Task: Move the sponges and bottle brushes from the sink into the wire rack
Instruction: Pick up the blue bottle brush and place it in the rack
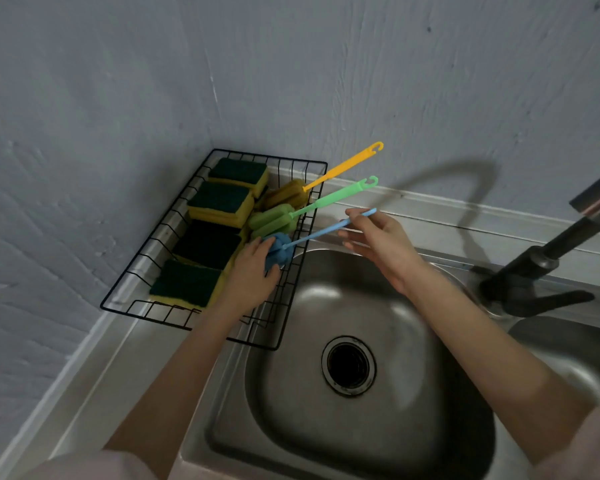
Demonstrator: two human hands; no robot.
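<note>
A black wire rack [293, 271] stands on the counter left of the steel sink [371, 299]. Several yellow sponges with dark green tops [227, 202] lie in a row along its left side. A yellow bottle brush [340, 168] and a green bottle brush [326, 201] rest in the rack, handles sticking out over its right rim. My left hand [248, 275] grips the foam head of a blue bottle brush [281, 249] inside the rack. My right hand [378, 237] pinches the far end of its handle above the sink's edge.
A black faucet [548, 261] rises at the right of the sink, its lever pointing right. The drain [349, 365] lies open in the basin. A second basin [568, 344] starts at the far right. Grey walls meet in a corner behind the rack.
</note>
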